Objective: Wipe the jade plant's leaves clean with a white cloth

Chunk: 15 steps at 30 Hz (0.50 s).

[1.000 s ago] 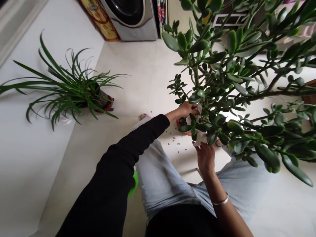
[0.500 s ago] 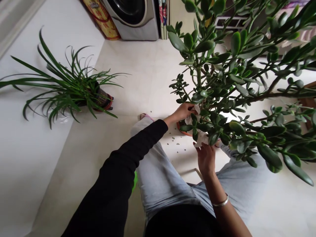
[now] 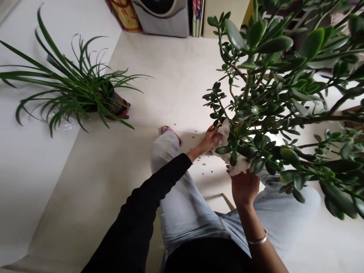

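A large jade plant (image 3: 273,98) with thick oval leaves fills the right side, its orange pot mostly hidden behind leaves. A white cloth (image 3: 227,146) runs through the lower branches. My left hand (image 3: 209,139), in a black sleeve, pinches the cloth's upper end near the pot rim. My right hand (image 3: 244,186), with a silver bangle on the wrist, grips the cloth's lower end under a leaf cluster. My legs in light jeans lie below the hands.
A grassy potted plant (image 3: 85,94) in a dark pot stands at the left on the pale tiled floor (image 3: 170,83). A washing machine (image 3: 162,13) is at the top. Small fallen bits (image 3: 204,167) dot the floor near my knee.
The view has tilted and moved closer to the jade plant. My left hand has dropped slightly lower, and both hands still grip the white cloth among the leaves.
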Tool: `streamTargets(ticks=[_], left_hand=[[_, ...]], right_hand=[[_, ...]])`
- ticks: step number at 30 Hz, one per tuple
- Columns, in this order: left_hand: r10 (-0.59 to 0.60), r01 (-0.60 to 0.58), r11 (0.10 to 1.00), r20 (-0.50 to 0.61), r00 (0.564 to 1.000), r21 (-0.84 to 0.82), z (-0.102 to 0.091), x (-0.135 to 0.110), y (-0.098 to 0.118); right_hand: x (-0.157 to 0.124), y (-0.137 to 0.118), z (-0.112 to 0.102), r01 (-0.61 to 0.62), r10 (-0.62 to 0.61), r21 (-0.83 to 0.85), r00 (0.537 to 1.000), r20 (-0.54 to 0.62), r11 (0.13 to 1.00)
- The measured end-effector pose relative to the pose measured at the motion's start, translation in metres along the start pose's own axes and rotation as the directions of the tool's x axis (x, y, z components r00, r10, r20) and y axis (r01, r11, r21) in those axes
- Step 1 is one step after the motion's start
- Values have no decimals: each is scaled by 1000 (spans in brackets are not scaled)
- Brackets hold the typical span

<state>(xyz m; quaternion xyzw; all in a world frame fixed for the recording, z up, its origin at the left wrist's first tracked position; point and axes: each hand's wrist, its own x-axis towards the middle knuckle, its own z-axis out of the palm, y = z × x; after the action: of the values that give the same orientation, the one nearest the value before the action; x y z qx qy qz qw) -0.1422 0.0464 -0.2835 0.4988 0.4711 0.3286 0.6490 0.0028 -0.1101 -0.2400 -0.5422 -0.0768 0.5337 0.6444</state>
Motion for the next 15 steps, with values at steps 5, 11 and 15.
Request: streamTargets(ticks=[5, 11, 15], left_hand=[[36, -33, 989, 20, 999, -141, 12, 12, -2], [37, 6, 959, 148, 988, -284, 19, 16, -4], [41, -2, 948, 118, 992, -319, 25, 22, -6]], right_hand=[[-1, 2, -9, -35, 34, -44, 999, -21, 998], [10, 14, 2, -23, 17, -83, 997, -71, 996], [19, 23, 15, -28, 22, -53, 993, -112, 998]])
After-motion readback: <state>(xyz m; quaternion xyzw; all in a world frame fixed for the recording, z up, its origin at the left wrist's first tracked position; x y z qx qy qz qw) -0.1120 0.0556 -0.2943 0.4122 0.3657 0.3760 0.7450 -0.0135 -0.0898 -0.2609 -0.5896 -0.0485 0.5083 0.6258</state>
